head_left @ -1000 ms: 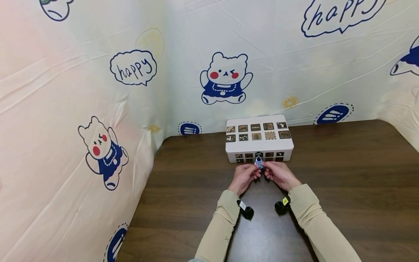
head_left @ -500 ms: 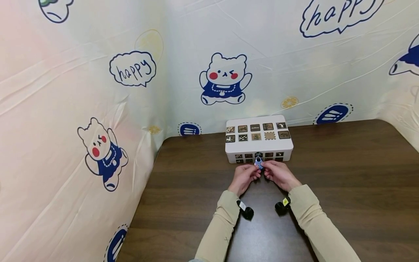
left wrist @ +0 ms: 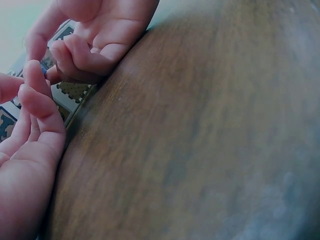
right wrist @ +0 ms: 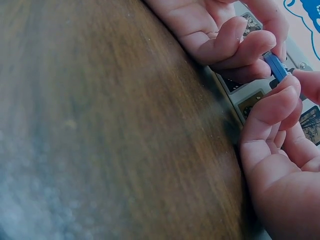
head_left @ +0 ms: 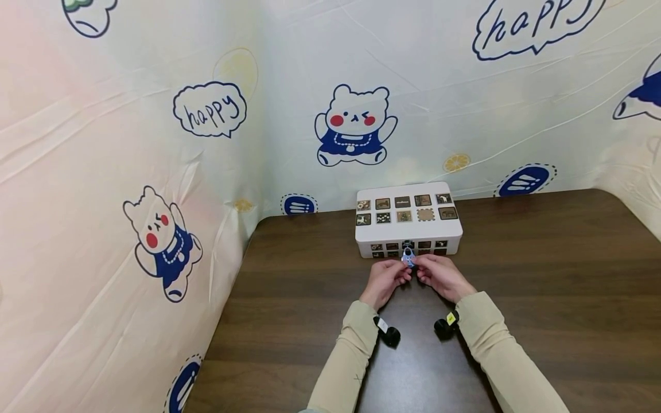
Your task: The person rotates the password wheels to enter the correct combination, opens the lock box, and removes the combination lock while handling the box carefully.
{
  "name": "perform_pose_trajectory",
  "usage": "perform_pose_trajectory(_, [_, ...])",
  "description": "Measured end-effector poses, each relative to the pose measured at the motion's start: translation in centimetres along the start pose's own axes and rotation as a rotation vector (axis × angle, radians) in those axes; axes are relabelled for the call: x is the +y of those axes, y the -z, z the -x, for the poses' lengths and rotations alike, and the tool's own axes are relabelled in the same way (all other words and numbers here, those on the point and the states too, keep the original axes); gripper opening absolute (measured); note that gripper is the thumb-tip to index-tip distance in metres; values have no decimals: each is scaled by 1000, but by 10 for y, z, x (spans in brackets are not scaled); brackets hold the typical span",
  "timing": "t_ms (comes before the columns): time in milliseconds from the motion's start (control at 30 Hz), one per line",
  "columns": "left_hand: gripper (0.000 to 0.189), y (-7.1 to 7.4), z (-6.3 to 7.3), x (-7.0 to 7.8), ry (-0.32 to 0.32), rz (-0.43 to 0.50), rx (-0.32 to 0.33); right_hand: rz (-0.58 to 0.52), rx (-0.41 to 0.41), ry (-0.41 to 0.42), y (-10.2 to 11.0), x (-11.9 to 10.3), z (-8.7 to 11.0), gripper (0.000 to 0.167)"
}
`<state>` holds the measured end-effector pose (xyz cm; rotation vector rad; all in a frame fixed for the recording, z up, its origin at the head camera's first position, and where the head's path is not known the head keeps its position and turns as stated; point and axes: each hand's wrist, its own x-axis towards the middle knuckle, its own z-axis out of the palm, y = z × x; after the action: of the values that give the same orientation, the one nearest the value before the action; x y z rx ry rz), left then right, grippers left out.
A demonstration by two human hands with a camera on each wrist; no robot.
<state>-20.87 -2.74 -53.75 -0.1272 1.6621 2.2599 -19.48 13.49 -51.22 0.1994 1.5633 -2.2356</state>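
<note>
A small blue padlock with a silver shackle is at the front of a white box, right at its clasp. From the left, my left hand pinches the padlock's edge between thumb and fingers. My right hand pinches the other side. In the right wrist view, the blue padlock body shows edge-on between the fingertips of both hands. Fingers hide most of it in the left wrist view, where only a bit of blue appears. The box lid is down, printed with small dark square pictures.
The box stands at the back of a dark wooden table, close to a hanging cloth printed with bears. More cloth hangs along the left side. Black wrist cameras sit below each sleeve cuff.
</note>
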Motion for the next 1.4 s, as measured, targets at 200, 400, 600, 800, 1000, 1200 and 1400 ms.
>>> perform_pose_trajectory(200, [11,1,-1,-1,2,3,-7,-7,-9,5,1,0,2,8])
perform_pose_trajectory(400, [10,2,-2,-1,1,1,-12,-15,-17,5,1,0,2,8])
perform_pose_trajectory(600, [12,2,-1,-1,-13,-5,-20,-19,-16,4,1,0,1,8])
perform_pose_trajectory(800, [11,2,0,-1,-15,5,-20,-16,2,0,0,1,-1,12])
perform_pose_trajectory(1000, [11,1,-1,-1,-9,11,-12,-4,0,8,0,2,-2,11])
perform_pose_trajectory(1200, [10,2,-3,-3,-15,14,-13,-4,-18,25,1,3,-2,10])
perform_pose_trajectory(1400, [11,2,-2,-3,-17,12,-22,1,20,-9,0,3,-4,14])
